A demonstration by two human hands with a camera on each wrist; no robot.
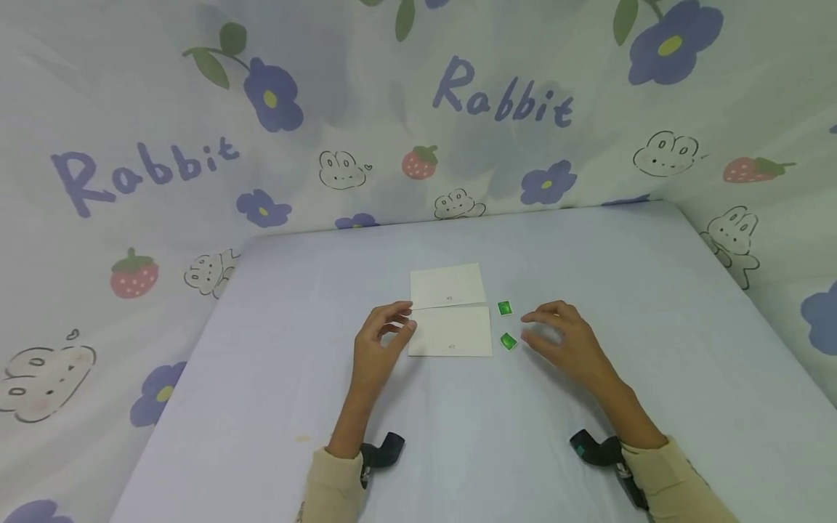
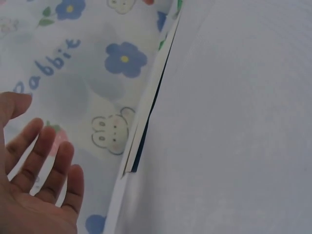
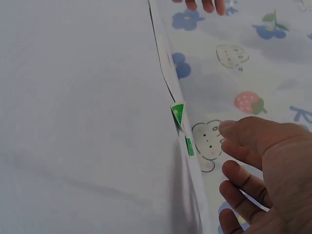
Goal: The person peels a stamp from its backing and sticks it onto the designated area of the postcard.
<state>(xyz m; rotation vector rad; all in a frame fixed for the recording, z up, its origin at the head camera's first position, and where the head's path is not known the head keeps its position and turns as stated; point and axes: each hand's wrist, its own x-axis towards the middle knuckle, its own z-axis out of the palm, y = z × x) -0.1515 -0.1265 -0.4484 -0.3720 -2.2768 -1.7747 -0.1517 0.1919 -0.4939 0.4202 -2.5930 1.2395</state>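
Two cream-white cards lie on the table in the head view, a far card point(image 1: 447, 285) and a near card point(image 1: 451, 331) edge to edge. Each carries a tiny dark mark too small to read. My left hand point(image 1: 381, 341) is at their left edge with its fingers loosely bent; whether it touches them I cannot tell. To the right of the cards are two small green pieces, a far one point(image 1: 505, 309) and a near one point(image 1: 508, 341). Just right of these hovers my right hand point(image 1: 575, 349), thumb and fingers apart. In the left wrist view, dark shows under the cards point(image 2: 141, 141).
A white cloth point(image 1: 261, 349) covers the table. Behind it hangs a curtain point(image 1: 373, 109) printed with flowers, rabbits and strawberries. Black wrist devices sit on the left wrist point(image 1: 384, 452) and the right wrist point(image 1: 598, 449).
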